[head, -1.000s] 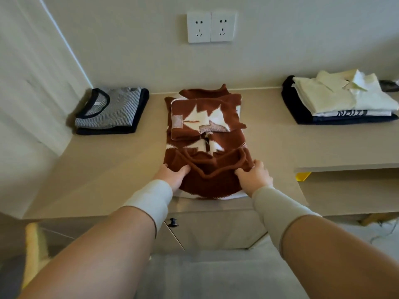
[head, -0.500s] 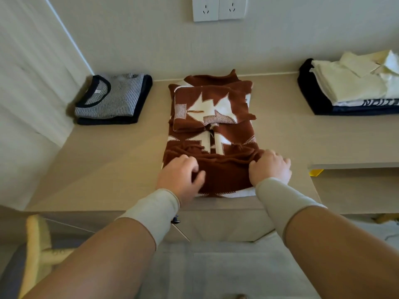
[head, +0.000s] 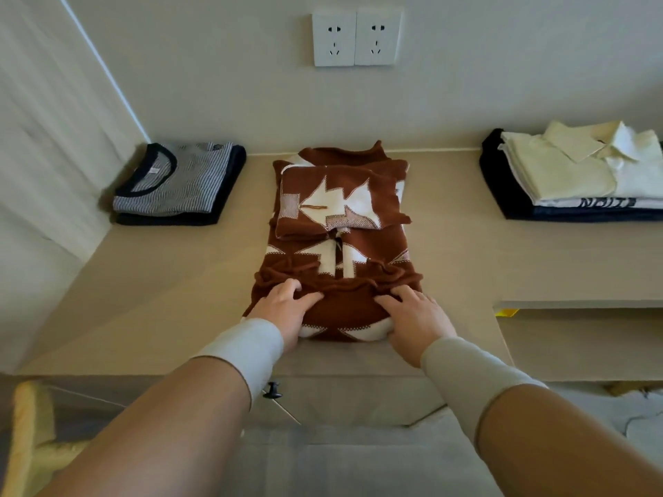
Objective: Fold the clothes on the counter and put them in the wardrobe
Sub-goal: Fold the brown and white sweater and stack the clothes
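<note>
A brown sweater [head: 341, 209] with a white leaf pattern lies lengthwise in the middle of the beige counter [head: 161, 303], its sleeves folded in across the far half. The near end is doubled over into a thick fold. My left hand [head: 287, 310] grips the left side of that fold, fingers curled over its top. On the fold's right side my right hand [head: 416, 321] grips it the same way. Both wrists wear pale bands.
A folded striped top on a dark garment [head: 179, 184] sits at the back left by the wall. At the back right is a stack of cream and white shirts on dark clothes [head: 574, 174]. A lower shelf [head: 581, 338] steps down at the right; two sockets [head: 357, 39] are on the wall.
Both hands have rolled the sweater's near hem up and away from me, so the near end is now a thicker fold. The camera has moved in closer.
</note>
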Tool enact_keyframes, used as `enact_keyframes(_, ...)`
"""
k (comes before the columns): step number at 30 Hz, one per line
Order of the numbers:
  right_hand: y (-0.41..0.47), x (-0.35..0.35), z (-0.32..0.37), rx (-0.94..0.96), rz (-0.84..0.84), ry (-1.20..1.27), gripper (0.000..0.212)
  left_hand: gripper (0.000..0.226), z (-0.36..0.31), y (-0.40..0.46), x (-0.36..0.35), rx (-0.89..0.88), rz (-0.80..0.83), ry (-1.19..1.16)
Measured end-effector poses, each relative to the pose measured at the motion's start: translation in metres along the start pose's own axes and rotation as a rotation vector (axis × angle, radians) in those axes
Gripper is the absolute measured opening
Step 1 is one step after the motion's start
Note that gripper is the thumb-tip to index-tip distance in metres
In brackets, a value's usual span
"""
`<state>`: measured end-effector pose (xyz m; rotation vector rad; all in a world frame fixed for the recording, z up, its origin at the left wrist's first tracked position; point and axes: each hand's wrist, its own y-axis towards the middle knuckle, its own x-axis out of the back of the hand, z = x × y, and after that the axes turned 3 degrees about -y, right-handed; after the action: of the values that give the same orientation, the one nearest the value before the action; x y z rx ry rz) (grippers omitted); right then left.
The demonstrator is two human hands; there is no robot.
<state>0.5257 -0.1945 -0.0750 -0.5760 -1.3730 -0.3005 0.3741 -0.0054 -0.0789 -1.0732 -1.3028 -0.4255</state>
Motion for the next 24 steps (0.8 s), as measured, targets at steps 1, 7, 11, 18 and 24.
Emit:
enact_keyframes(1,0.004,0.01,0.0,-0.035,0.01,0.073,0.049,0.074,-0.005,-0.001,0.012,0.001,0.018,0.002)
enact_keyframes(7,0.006,0.084,-0.022,-0.34,-0.155,0.749,0.018,0.002,-0.005,-0.015,0.102,0.173,0.048,-0.202)
enact_keyframes(11,0.032,0.126,-0.029,-0.454,-0.372,1.033,0.025,0.024,0.009,-0.009,0.158,0.305,-0.147,-0.516)
enact_keyframes(18,0.135,0.173,-0.036,-0.579,-0.563,1.12,0.026,0.034,0.047,0.087,0.216,0.353,-0.328,-0.87)
enact_keyframes(24,0.242,0.16,-0.05,-0.773,-0.531,0.999,0.007,0.06,0.066,0.179,0.209,0.369,-0.307,-1.271)
